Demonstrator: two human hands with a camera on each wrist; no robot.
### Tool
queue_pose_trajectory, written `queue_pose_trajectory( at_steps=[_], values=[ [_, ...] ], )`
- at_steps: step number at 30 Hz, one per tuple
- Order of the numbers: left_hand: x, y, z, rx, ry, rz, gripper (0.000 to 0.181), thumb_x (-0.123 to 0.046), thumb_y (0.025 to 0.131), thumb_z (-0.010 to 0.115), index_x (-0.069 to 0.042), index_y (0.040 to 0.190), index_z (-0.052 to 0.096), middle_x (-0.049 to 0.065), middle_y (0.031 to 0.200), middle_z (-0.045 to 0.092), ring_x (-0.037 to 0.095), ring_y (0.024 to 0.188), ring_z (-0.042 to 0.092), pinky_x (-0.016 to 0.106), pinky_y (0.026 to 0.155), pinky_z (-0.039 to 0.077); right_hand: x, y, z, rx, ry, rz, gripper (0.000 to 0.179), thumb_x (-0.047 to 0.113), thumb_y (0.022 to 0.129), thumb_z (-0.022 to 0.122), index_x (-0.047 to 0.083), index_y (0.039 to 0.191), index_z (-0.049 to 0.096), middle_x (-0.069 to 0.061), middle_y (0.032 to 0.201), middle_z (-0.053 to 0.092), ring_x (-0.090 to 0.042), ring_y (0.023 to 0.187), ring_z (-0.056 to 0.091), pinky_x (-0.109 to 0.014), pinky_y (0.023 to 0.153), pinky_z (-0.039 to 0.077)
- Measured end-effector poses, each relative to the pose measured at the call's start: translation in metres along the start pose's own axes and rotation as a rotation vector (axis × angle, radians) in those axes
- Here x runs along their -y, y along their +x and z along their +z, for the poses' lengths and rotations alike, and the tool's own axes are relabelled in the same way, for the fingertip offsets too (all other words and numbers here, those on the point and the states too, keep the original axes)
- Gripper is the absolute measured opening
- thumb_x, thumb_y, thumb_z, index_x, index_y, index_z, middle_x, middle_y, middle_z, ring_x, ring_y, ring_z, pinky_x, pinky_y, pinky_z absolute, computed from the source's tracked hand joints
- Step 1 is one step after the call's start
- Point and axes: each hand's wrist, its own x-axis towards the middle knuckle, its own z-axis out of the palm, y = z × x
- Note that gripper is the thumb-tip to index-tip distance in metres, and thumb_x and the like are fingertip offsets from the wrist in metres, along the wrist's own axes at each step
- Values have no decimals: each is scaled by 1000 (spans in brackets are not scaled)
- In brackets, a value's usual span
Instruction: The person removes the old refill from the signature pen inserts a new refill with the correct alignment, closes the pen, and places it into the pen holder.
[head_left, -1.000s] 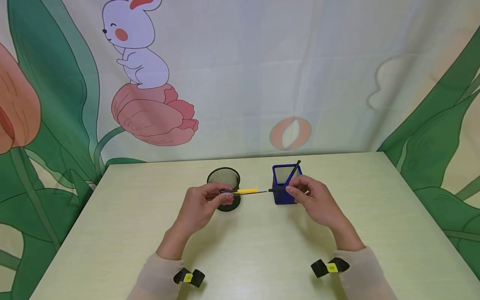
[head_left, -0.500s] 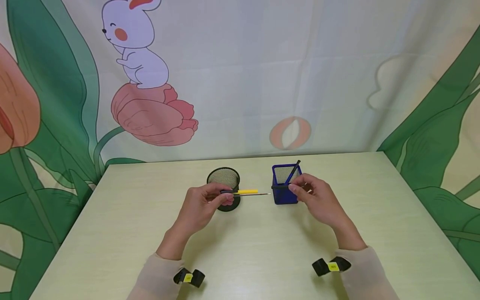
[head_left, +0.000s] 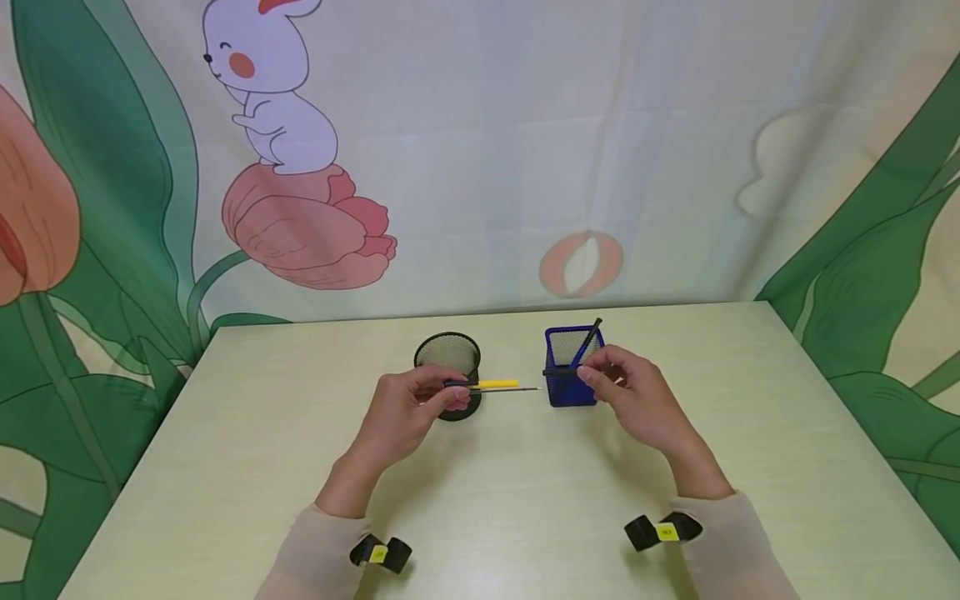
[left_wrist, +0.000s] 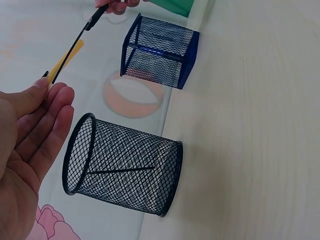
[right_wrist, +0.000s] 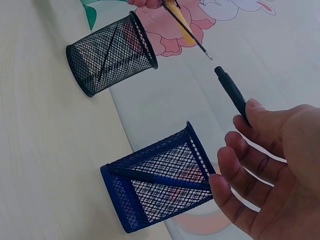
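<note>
My left hand (head_left: pixel 408 412) pinches a yellow pen barrel (head_left: pixel 501 384) with a dark end, together with a thin ink refill (head_left: pixel 521 389). The refill points right, its tip bare. My right hand (head_left: pixel 628 396) pinches a short black pen tip section (right_wrist: pixel 231 90) between thumb and forefinger, its other fingers loosely bent. In the right wrist view, a small gap separates the section's ridged end from the refill tip. Behind my left hand stands a round black mesh pen cup (head_left: pixel 447 354). Behind my right hand is a square blue mesh pen holder (head_left: pixel 567 394).
A dark pen (head_left: pixel 589 340) leans in the blue holder, its top above the rim. The pale wooden table (head_left: pixel 495 500) ends at a printed cloth backdrop (head_left: pixel 480 167). Black wrist cameras sit at both cuffs.
The black tip section has come away from the refill's tip, moving slightly right and up with my right hand. My left hand has stayed almost still with the barrel and refill.
</note>
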Motion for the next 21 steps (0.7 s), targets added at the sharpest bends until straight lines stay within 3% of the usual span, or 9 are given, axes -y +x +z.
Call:
queue_pose_trajectory(
  at_steps=[10, 15, 21],
  values=[
    [6, 2, 9, 50, -46, -46, 14, -10, 93, 76, -7, 107, 77, 10, 96, 81, 24, 87, 80, 37, 79, 64, -1, 1, 0, 3, -3, 7, 17, 28, 105, 64, 12, 108, 68, -17, 95, 66, -27, 84, 64, -28, 68, 52],
    [10, 2, 15, 78, -65, -43, 13, -9, 92, 77, -6, 104, 77, 10, 92, 80, 34, 86, 79, 28, 78, 63, 1, 0, 1, 5, -9, 10, 18, 29, 105, 64, 12, 107, 67, -11, 92, 65, -25, 83, 63, -28, 67, 51],
    [12, 0, 20, 116, 6, -73, 14, -13, 94, 76, -8, 107, 77, 5, 91, 81, 29, 86, 79, 24, 77, 61, 3, 0, 4, 10, -13, 6, 17, 28, 105, 64, 12, 108, 67, -7, 92, 65, -24, 83, 62, -28, 67, 52]
  ],
)
